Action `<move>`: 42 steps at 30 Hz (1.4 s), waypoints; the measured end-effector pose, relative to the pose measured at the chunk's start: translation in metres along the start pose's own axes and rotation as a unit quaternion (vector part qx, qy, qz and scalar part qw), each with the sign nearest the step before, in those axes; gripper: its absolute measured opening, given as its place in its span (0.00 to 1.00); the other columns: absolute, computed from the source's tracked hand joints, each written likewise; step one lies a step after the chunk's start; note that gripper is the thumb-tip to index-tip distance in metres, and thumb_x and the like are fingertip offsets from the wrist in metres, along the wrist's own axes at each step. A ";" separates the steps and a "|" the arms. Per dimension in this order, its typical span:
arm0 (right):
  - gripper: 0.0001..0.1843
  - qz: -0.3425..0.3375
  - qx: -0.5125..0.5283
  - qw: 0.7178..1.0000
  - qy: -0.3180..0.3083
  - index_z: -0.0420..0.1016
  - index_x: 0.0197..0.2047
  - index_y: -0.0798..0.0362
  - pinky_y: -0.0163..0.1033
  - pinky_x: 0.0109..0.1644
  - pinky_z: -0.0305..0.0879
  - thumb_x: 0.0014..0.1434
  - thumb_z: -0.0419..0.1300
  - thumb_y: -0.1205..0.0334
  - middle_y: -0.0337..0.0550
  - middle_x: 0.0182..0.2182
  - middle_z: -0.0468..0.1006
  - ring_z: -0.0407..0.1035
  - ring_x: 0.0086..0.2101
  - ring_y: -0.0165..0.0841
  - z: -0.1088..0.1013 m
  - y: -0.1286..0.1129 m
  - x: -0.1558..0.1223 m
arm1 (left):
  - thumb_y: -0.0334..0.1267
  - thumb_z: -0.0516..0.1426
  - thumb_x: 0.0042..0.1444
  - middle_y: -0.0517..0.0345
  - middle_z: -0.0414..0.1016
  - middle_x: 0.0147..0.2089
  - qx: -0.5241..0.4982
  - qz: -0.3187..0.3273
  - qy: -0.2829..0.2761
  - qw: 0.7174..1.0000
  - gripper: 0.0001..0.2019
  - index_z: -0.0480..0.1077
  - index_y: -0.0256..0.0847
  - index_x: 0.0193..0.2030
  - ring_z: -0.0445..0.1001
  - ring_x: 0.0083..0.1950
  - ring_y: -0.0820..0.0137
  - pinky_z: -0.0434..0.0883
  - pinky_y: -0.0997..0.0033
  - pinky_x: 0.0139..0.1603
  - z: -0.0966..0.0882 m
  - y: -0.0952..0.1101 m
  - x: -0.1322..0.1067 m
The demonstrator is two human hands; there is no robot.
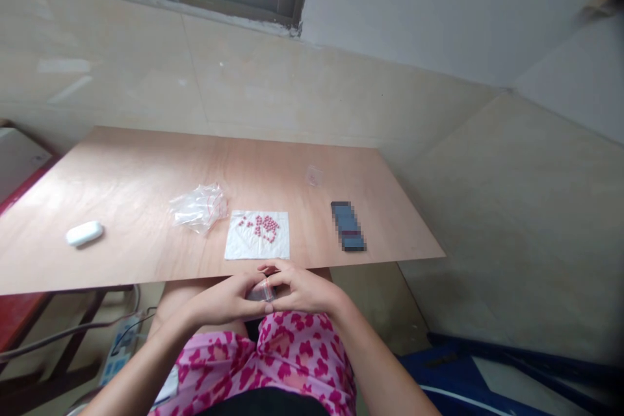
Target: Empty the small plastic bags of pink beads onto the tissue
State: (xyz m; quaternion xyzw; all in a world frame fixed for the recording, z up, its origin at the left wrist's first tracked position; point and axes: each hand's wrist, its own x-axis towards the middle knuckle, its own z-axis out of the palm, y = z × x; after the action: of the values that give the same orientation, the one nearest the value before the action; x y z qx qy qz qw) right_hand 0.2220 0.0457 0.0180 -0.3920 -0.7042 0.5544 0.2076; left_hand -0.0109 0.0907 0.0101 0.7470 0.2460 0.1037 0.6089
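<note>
Both my hands meet just below the near edge of the wooden board (pixel 146 175), above my lap. My left hand (pixel 234 299) and my right hand (pixel 302 289) have their fingers closed together around a small clear plastic bag (pixel 263 290), pinching it between them. On the board just beyond lies a white paper napkin (pixel 244 247) with several small pink beads (pixel 263 226) heaped on it. A crumpled pile of clear zip bags with red strips (pixel 199 208) lies to the left of the napkin.
A dark phone (pixel 348 225) lies right of the napkin, and a small clear bag (pixel 314 175) sits farther back. A white oval case (pixel 84 233) rests at the board's left. A power strip (pixel 117 348) lies on the floor below.
</note>
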 end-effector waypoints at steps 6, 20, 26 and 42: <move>0.20 -0.004 0.051 0.999 0.012 0.83 0.58 0.41 0.47 0.64 0.67 0.62 0.71 0.56 0.46 0.60 0.72 0.69 0.59 0.43 -0.004 -0.004 0.001 | 0.50 0.62 0.65 0.46 0.75 0.64 -0.061 0.009 -0.021 0.998 0.27 0.69 0.46 0.68 0.74 0.63 0.54 0.72 0.55 0.63 -0.003 0.011 0.002; 0.25 0.019 0.159 0.854 0.494 0.78 0.51 0.56 0.48 0.60 0.71 0.70 0.53 0.43 0.57 0.53 0.81 0.76 0.54 0.43 -0.021 0.066 0.087 | 0.54 0.60 0.63 0.47 0.78 0.43 0.382 -0.059 0.232 0.893 0.21 0.73 0.39 0.53 0.77 0.41 0.56 0.71 0.61 0.43 -0.063 -0.020 0.017; 0.27 -0.024 0.016 0.847 0.531 0.78 0.56 0.55 0.47 0.66 0.65 0.74 0.45 0.47 0.56 0.56 0.80 0.73 0.58 0.41 -0.016 0.075 0.126 | 0.46 0.62 0.63 0.43 0.78 0.46 0.525 -0.082 0.192 0.825 0.14 0.74 0.40 0.49 0.78 0.45 0.51 0.71 0.57 0.47 -0.083 -0.017 0.034; 0.26 -0.049 -0.171 0.874 0.452 0.76 0.63 0.57 0.55 0.71 0.60 0.75 0.43 0.59 0.57 0.59 0.77 0.67 0.62 0.45 -0.004 0.089 0.136 | 0.41 0.64 0.61 0.42 0.77 0.46 0.566 -0.095 0.165 0.802 0.10 0.75 0.40 0.46 0.74 0.53 0.46 0.68 0.51 0.55 -0.083 -0.009 0.051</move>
State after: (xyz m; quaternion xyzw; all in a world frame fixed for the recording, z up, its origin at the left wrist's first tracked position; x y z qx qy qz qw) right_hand 0.1709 0.1620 -0.0838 -0.5946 -0.6356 0.1766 0.4596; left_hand -0.0072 0.1883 0.0139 0.9032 0.4277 0.0092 0.0351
